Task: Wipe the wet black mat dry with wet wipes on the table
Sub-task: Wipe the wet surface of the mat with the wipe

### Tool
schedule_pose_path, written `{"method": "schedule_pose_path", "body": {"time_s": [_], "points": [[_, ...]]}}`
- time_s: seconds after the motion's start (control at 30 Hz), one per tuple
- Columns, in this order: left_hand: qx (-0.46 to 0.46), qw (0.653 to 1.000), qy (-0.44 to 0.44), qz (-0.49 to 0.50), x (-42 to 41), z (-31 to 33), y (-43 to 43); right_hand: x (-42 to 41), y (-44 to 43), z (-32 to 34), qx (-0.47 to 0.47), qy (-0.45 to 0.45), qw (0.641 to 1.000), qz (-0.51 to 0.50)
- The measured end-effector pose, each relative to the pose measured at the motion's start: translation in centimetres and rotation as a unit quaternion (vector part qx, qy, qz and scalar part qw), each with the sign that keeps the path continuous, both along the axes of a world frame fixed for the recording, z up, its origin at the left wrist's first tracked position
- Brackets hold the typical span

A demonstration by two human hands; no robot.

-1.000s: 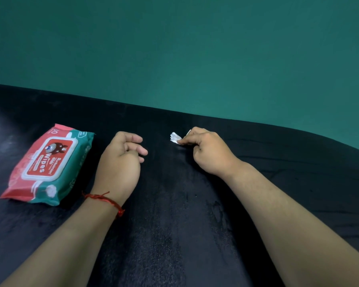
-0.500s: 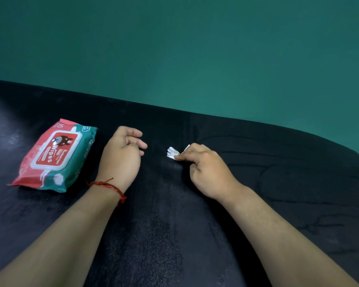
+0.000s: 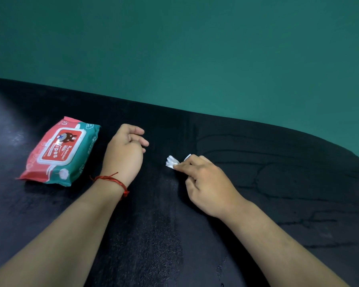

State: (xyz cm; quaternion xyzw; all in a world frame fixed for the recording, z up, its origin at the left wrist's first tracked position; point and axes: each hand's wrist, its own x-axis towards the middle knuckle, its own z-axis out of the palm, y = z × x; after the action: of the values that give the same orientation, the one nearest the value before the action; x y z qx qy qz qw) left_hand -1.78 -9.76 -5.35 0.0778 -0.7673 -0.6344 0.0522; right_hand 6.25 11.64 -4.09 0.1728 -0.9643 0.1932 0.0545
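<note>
Black mat [image 3: 298, 183] covers the table up to the green wall [image 3: 195, 48]; glistening streaks run down its middle. Right hand [image 3: 207, 183] presses a small crumpled white wipe [image 3: 171, 161] onto the mat — forefinger and thumb pinching it, other fingers curled. Left hand [image 3: 123, 154] rests idle on the mat, fingers loosely curled, holding nothing; red thread [image 3: 112, 180] around the wrist. Wipes pack [image 3: 59, 151] lies flat just left of it — flap closed, contents not visible.
</note>
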Motion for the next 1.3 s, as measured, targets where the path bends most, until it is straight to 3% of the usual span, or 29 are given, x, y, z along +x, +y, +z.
{"method": "schedule_pose_path", "body": {"time_s": [0.57, 0.9, 1.03, 1.13, 1.3], "points": [[-0.034, 0.999, 0.017, -0.020, 0.9, 0.1, 0.0, 6.7, -0.8, -0.2, -0.050, -0.007, 0.998, 0.030], [-0.099, 0.994, 0.036, -0.036, 2.1, 0.2, 0.2, 13.3, -1.5, -0.1, -0.076, -0.023, 0.992, 0.094], [-0.166, 0.983, 0.020, -0.081, 3.1, 1.2, 0.2, 15.2, -1.7, -0.3, -0.093, -0.022, 0.992, 0.086], [-0.163, 0.979, 0.012, -0.119, 5.5, 2.5, -0.1, 15.8, -1.6, -0.6, -0.117, -0.020, 0.990, 0.073], [-0.126, 0.954, 0.061, -0.267, 15.7, 4.2, -2.0, 15.3, -1.0, 0.0, -0.261, -0.043, 0.964, 0.000]]}}
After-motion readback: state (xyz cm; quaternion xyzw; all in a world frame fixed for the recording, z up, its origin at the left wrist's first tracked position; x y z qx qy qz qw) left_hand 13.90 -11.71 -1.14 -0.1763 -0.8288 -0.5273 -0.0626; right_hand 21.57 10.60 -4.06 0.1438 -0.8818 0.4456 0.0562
